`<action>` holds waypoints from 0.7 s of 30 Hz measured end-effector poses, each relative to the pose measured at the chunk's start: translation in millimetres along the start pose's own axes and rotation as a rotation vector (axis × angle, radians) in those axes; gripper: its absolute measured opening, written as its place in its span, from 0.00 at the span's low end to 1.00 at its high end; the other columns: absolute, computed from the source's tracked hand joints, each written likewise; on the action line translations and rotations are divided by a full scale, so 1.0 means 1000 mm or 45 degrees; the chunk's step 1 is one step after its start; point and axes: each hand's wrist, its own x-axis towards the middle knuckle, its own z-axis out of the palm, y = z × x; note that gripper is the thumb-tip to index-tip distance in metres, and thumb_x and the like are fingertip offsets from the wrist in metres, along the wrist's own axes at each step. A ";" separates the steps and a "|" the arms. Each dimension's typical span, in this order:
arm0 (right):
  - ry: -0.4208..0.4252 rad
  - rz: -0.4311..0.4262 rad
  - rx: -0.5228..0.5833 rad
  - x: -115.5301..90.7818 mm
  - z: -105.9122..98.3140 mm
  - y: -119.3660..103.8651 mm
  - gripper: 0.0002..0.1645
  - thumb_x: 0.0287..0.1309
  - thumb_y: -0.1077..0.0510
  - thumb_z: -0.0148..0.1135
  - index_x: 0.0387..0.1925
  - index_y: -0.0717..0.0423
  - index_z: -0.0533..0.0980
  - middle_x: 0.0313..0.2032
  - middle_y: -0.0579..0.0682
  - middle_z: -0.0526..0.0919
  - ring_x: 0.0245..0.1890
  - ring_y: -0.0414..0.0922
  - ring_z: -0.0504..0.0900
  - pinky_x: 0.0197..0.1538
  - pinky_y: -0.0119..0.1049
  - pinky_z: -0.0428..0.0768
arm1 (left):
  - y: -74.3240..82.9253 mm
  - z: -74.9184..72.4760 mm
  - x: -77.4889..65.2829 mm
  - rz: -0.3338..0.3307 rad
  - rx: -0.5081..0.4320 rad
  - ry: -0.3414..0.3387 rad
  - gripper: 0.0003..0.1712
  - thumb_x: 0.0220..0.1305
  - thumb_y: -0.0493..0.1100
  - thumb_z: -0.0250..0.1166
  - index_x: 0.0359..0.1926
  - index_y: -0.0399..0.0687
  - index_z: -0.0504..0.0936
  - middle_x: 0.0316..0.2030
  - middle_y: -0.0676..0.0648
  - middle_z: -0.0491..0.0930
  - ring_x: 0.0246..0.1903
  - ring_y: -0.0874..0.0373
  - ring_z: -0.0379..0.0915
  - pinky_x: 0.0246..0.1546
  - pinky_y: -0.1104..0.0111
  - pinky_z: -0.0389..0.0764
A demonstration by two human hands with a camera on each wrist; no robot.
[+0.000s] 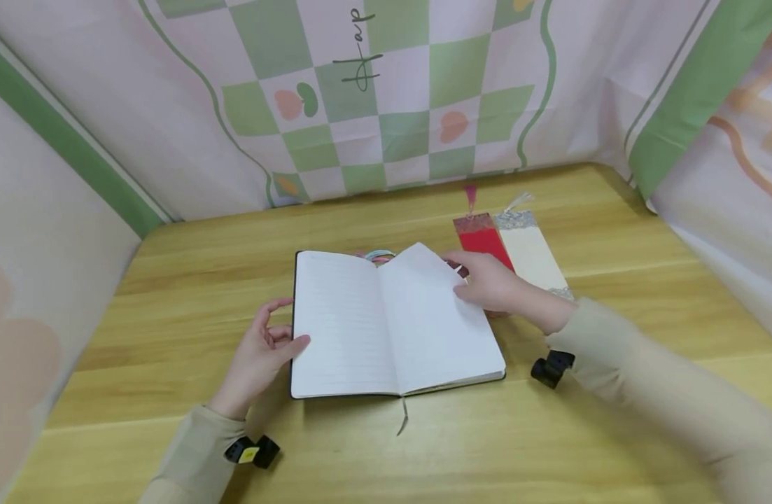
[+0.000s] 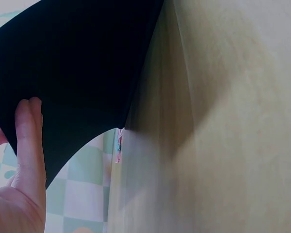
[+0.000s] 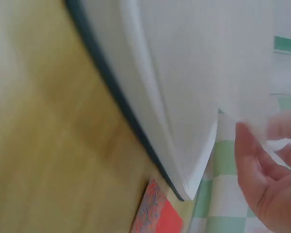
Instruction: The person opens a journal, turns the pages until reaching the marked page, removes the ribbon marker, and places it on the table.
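An open notebook point(image 1: 341, 329) with a black cover point(image 2: 82, 68) lies in the middle of the wooden table, a thin ribbon point(image 1: 404, 418) trailing from its lower edge. My left hand point(image 1: 257, 360) holds its left side, thumb on the lined page and fingers underneath against the cover, which is raised off the table in the left wrist view. At the upper right, my right hand point(image 1: 489, 281) pinches the outer edge of a white page point(image 3: 242, 63). That page is lifted and bent, its top corner standing up. Other pages lie flat beneath it.
Beyond the right hand lie a red bookmark point(image 1: 483, 238) with a pink tassel and a cream bookmark point(image 1: 532, 252) with a silvery band and white tassel. Coloured cords point(image 1: 379, 255) peek out behind the notebook. A patterned cloth point(image 1: 404, 91) hangs at the table's far edge.
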 end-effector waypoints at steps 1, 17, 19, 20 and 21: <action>-0.005 0.020 0.055 -0.002 -0.001 0.000 0.33 0.54 0.69 0.57 0.63 0.69 0.64 0.56 0.66 0.74 0.51 0.59 0.76 0.54 0.51 0.76 | 0.000 0.000 0.000 0.009 -0.011 -0.004 0.37 0.61 0.33 0.62 0.68 0.50 0.56 0.22 0.53 0.73 0.14 0.64 0.51 0.17 0.73 0.57; -0.147 0.018 1.195 -0.016 0.003 -0.023 0.34 0.67 0.59 0.43 0.71 0.61 0.49 0.58 0.60 0.63 0.48 0.41 0.75 0.46 0.39 0.80 | -0.001 -0.002 0.001 0.011 -0.010 -0.012 0.40 0.62 0.34 0.62 0.71 0.52 0.54 0.21 0.55 0.71 0.12 0.65 0.49 0.15 0.74 0.55; -0.200 -0.044 1.181 -0.016 0.007 -0.026 0.35 0.68 0.55 0.40 0.72 0.61 0.47 0.61 0.63 0.60 0.55 0.47 0.69 0.53 0.45 0.75 | 0.000 -0.001 0.000 0.005 -0.015 -0.009 0.40 0.62 0.34 0.62 0.71 0.53 0.54 0.21 0.55 0.71 0.12 0.65 0.49 0.16 0.74 0.55; -0.230 -0.070 1.155 -0.016 0.009 -0.027 0.36 0.68 0.52 0.40 0.72 0.61 0.46 0.63 0.64 0.58 0.58 0.50 0.66 0.56 0.49 0.73 | 0.000 -0.001 0.000 0.001 -0.016 -0.008 0.40 0.62 0.34 0.62 0.71 0.53 0.54 0.21 0.55 0.71 0.12 0.65 0.49 0.16 0.74 0.55; -0.262 -0.087 1.122 -0.016 0.012 -0.029 0.37 0.69 0.49 0.39 0.72 0.61 0.45 0.65 0.65 0.55 0.61 0.54 0.62 0.59 0.53 0.70 | 0.000 -0.001 0.000 -0.002 -0.020 -0.009 0.40 0.62 0.34 0.62 0.71 0.53 0.54 0.22 0.55 0.71 0.13 0.65 0.49 0.16 0.74 0.56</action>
